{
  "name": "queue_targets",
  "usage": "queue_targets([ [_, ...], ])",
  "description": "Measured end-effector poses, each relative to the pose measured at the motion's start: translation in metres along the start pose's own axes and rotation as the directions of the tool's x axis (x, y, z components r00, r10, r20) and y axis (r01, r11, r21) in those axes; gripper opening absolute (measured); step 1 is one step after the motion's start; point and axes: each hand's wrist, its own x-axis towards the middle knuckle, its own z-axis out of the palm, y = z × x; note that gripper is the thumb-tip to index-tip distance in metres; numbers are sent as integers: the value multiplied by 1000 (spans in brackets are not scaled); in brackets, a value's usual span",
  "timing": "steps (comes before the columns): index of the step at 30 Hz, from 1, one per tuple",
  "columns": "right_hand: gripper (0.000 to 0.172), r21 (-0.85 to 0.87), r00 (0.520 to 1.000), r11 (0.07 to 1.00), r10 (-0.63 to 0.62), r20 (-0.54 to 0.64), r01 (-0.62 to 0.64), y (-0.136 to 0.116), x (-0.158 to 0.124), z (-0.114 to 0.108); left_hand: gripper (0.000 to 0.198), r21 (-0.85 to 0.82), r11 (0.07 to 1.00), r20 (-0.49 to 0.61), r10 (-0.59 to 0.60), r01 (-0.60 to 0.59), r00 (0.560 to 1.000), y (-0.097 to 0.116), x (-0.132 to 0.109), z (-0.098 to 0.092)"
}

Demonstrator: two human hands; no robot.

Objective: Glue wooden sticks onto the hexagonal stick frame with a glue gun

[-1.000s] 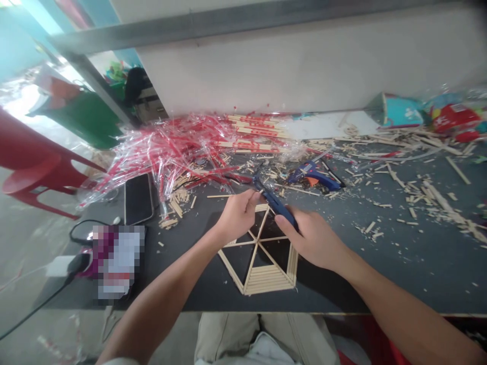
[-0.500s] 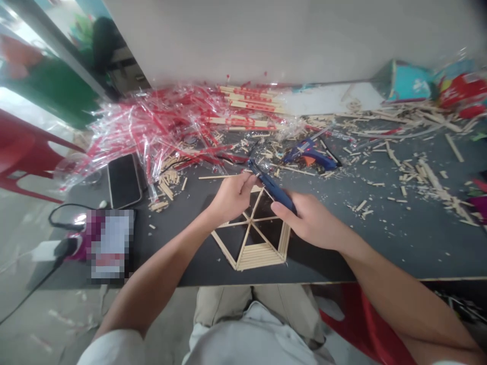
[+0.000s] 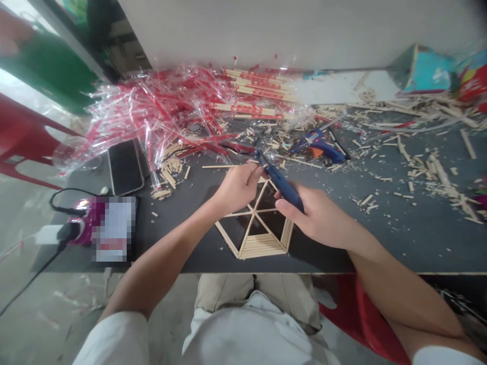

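The left hand [image 3: 238, 188] pinches the tip of a slim blue tool [image 3: 280, 181], and the right hand [image 3: 317, 218] clenches its lower end, both just above a hexagonal wooden-stick frame [image 3: 251, 243] lying on the dark table [image 3: 380, 243]. Beyond lies a blue glue gun [image 3: 317, 144], any lettering too small to read.

Two hot glue guns [image 3: 280, 182], one phone [image 3: 125, 167], one popsicle-stick hexagon [image 3: 262, 247]
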Motion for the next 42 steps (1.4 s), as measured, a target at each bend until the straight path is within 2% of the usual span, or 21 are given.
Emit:
queue_targets([
  [6, 46, -46, 999, 999, 16, -30, -17, 1, -1, 0, 34, 59, 997, -23, 48, -47, 999, -1, -1, 4],
  [11, 41, -67, 1000, 998, -10, -15, 9, 2, 0, 0, 32, 117, 991, -12, 61, -59, 998, -2, -1, -1],
  [16, 46, -51, 999, 998, -36, -14, 35, 1, -1, 0, 33, 171, 981, -8, 93, -90, 996, -3, -1, -2],
  [20, 49, -36, 998, 998, -56, 6, 57, -3, -3, 1, 33, 186, 975, -46, 132, -122, 990, -6, -1, 3],
  [28, 46, -71, 999, 997, 35, -9, -36, 1, -4, -4, 33, 201, 963, -98, 204, -181, 974, -13, -2, 10],
  [36, 42, -62, 1000, 998, 1, -4, -1, 2, -8, -5, 27, 184, 954, -94, 257, -237, 962, -15, -4, 11],
  [42, 46, -85, 1000, 996, 5, 19, -3, -5, -12, -6, 25, 200, 938, -53, 300, -284, 953, -16, -5, 8],
])
